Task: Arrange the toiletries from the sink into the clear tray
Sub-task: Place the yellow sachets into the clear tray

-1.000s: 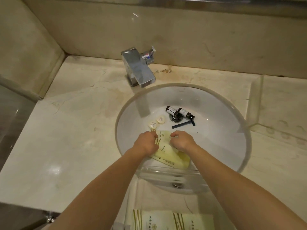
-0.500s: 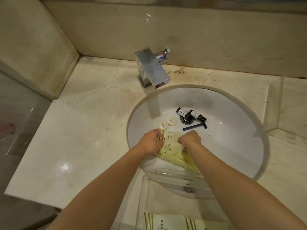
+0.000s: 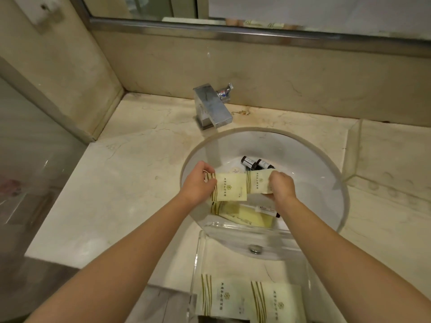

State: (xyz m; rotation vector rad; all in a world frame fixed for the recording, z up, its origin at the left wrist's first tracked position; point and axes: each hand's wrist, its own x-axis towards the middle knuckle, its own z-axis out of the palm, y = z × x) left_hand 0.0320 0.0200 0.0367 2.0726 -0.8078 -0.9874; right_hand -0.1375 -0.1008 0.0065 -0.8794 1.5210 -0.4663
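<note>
Above the white sink [image 3: 321, 183], my left hand [image 3: 198, 183] holds a cream sachet with green stripes [image 3: 231, 187] by its left end. My right hand [image 3: 281, 186] grips a second, matching sachet [image 3: 256, 183] by its right end. Both sachets hang clear of the basin. More cream packets [image 3: 247, 215] lie in the basin below them, and two small dark bottles [image 3: 254, 163] rest near the drain behind. A round soap [image 3: 235, 170] peeks out behind the left sachet. The clear tray [image 3: 200, 257] sits at the near rim and holds two sachets [image 3: 249, 299].
A chrome faucet [image 3: 212, 108] stands behind the sink on the beige marble counter [image 3: 121, 194]. A mirror edge [image 3: 233, 31] runs along the back wall. A glass panel [image 3: 30, 148] borders the counter on the left.
Both hands have lifted out of the basin, each bringing up one sachet, and pulled apart. The camera has tilted up, showing the mirror.
</note>
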